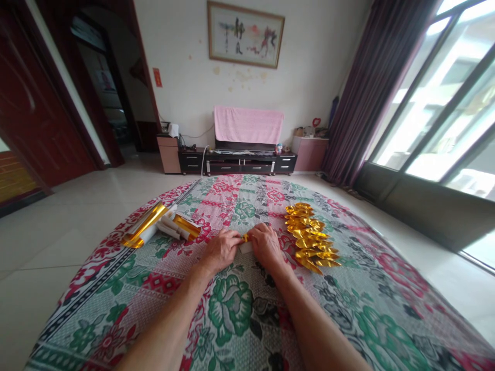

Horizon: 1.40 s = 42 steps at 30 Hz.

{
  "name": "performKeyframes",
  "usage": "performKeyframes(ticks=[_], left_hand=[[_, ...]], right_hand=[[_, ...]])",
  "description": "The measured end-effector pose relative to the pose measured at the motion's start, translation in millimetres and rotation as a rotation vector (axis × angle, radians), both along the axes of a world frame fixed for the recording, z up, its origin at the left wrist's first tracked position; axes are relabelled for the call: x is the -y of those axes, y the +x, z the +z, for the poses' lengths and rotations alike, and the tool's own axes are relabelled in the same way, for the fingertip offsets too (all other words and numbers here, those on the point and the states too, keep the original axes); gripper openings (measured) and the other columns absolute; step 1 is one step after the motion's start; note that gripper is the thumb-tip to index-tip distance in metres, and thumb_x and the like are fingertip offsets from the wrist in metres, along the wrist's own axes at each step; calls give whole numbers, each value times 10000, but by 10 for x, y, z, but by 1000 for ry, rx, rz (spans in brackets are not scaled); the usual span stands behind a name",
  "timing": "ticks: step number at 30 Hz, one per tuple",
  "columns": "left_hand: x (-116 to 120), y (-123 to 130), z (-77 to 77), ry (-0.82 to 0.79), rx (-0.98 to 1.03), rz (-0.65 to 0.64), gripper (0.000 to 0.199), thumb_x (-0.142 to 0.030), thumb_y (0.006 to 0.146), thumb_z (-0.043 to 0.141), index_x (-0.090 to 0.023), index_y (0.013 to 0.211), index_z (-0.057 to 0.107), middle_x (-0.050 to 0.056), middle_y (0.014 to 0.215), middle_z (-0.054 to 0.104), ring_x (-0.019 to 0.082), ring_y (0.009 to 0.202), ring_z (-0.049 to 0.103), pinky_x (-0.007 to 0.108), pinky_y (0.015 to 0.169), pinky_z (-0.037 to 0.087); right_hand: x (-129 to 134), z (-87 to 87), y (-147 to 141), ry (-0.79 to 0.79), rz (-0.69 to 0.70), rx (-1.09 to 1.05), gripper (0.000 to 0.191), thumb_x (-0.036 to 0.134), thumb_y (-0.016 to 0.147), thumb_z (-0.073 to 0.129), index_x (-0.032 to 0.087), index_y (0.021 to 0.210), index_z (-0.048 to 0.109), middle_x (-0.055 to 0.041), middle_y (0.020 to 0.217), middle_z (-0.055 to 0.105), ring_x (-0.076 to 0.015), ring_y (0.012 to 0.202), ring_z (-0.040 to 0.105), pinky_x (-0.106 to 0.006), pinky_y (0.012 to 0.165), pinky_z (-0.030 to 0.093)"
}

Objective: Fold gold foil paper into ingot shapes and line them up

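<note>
On one flowered cloth, two hands pinch one gold paper piece.

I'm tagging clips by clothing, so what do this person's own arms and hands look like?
The left hand and right hand are both bare, with no gloves. The left forearm and right forearm show no sleeves, watch or bracelet. Whether any rings are worn is too unclear to tell.

A small piece of gold-and-white paper, partly hidden, gold at the far end, white nearer, over a flowered tablecloth.
</note>
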<state>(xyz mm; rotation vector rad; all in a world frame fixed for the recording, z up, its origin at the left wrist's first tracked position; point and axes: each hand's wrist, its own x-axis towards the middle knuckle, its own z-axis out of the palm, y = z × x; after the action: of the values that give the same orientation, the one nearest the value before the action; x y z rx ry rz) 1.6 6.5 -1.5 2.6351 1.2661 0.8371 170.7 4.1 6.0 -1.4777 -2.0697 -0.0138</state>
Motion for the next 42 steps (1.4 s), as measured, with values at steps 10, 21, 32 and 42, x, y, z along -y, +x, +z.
performKeyframes(ticks=[10, 21, 32, 42], left_hand=[[46, 41, 62, 17, -35, -50, 339, -97, 796, 436, -210, 1035, 647, 49, 1007, 628, 197, 936, 519, 352, 904, 414], [-58, -48, -60, -1, 89, -42, 303, -76, 784, 437, -188, 912, 688, 36, 970, 653, 160, 912, 568, 304, 864, 451], [21, -14, 29, 4, -60, -1, 336, -69, 757, 434, -197, 930, 691, 46, 988, 639, 186, 944, 547, 343, 914, 421], [26, -15, 6, 3, -53, 18, 354, -75, 767, 435, -224, 964, 688, 39, 981, 640, 188, 935, 541, 358, 919, 409]], right_hand=[[27, -38, 38, -41, 154, -50, 329, 110, 791, 464, 267, 999, 665, -33, 884, 596, -161, 839, 517, -260, 775, 366], [44, -72, 37, -13, 172, -107, 336, 85, 749, 491, 263, 943, 701, -32, 883, 594, -154, 839, 531, -270, 806, 397], [113, -18, 57, -13, 263, -47, 354, 82, 756, 485, 258, 1005, 665, -28, 973, 612, -161, 918, 533, -292, 851, 391], [176, 27, 107, -92, 357, -48, 319, 241, 716, 625, 252, 1034, 643, -37, 1107, 592, -193, 1019, 533, -357, 922, 366]])
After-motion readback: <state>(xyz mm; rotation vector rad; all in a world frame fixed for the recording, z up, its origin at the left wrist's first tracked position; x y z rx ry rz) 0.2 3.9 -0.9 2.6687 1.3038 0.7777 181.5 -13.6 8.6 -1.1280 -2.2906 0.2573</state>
